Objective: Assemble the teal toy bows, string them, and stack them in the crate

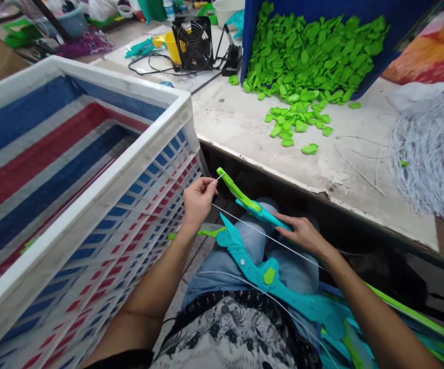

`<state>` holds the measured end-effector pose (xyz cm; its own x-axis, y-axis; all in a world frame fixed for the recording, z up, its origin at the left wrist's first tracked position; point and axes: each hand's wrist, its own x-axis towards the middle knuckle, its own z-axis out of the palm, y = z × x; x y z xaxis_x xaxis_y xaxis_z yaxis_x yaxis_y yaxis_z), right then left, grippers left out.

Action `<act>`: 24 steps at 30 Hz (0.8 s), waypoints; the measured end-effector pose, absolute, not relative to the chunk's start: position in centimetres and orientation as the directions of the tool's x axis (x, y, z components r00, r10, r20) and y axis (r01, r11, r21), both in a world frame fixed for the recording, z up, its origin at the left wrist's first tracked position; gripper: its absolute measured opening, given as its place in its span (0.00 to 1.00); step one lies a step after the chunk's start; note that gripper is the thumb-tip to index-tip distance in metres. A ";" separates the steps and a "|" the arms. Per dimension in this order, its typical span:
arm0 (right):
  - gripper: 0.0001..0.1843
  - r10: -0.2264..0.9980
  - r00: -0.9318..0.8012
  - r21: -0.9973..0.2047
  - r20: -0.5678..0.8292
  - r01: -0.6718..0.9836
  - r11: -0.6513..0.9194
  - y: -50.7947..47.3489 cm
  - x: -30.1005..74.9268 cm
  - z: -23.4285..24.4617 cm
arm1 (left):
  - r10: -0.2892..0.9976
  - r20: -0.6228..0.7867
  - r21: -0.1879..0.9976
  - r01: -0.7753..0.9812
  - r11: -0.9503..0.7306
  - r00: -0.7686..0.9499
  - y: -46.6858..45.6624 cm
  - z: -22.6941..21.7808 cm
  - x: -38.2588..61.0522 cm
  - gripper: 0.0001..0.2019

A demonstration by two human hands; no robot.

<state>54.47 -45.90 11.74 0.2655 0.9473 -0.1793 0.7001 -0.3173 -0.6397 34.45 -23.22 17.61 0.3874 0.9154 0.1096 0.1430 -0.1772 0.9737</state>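
String (220, 176) pinched in our left hand (199, 199), thumb and forefinger closed tight on it, right beside the green tip of the bow (252, 205). Our right hand (302, 233) is partly curled, fingers on the bow's teal section; the underside of that hold is hidden, so we can't tell how far the fingers wrap. We have the bow over our lap, just off the near edge of the desk (225, 110). A white line (260, 231) slants from under the left hand toward the right wrist; same piece or not, we can't tell. Second teal body (271, 292) with a green panel lies across our lap, more teal and green parts (409, 305) at lower right. White crate (125, 79) with striped lining stands at the desk's left side. On the desk: blue bin (406, 18) toward the far edge, green pieces (314, 56) inside, loose ones (300, 125) spilled toward the near edge; tangled white bundle (425, 154) along the right edge, near corner; black fan (194, 43) toward the far left corner
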 end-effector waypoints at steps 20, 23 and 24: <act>0.24 0.945 0.284 -0.656 -0.162 0.685 -0.318 -46.1 54.2 11.8 | 0.860 0.166 0.942 0.180 -0.283 0.482 -23.5 18.5 33.8 0.07; 0.24 0.948 0.283 -0.659 -0.145 0.687 -0.306 -45.9 54.1 11.9 | 0.870 0.167 0.949 0.164 -0.270 0.465 -23.4 18.4 34.1 0.07; 0.23 0.950 0.280 -0.660 -0.136 0.689 -0.298 -45.9 54.0 11.9 | 0.872 0.163 0.956 0.144 -0.255 0.462 -23.3 18.4 34.3 0.07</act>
